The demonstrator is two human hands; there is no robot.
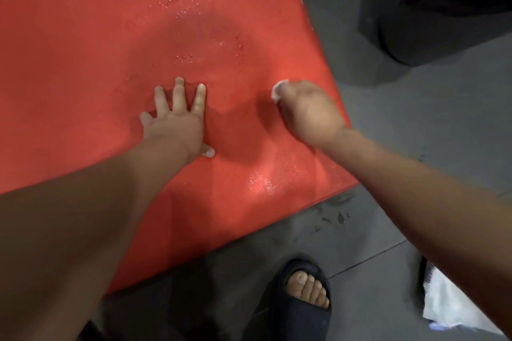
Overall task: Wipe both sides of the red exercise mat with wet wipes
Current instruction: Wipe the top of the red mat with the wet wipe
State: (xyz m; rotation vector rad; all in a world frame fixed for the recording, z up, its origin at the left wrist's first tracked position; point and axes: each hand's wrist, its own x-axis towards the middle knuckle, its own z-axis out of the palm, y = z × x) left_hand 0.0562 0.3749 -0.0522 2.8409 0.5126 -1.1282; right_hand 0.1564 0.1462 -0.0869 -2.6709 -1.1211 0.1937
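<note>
The red exercise mat (83, 50) lies flat on the grey floor (415, 147) and fills the upper left of the head view. One corner of it points toward the lower right. It runs out of the picture at the left and at the top, so I cannot say for sure which way its long axis goes.

My left hand (177, 122) is flat on the mat with the fingers spread wide and holds nothing; I judge that it presses the mat so it does not slide. My right hand (310, 113) is curled around a small white wet wipe (278, 90), of which only a bit shows past the knuckles. This hand is on the mat, just beside its right edge and near the corner.

From the wipe, most of the mat lies to the left and further away, so I think the next stroke should go across in that direction, and the right hand is the one for it.

The surface looks finely textured. It has shining wet patches ahead of the hands and one near the corner. Only one side is visible to me.
</note>
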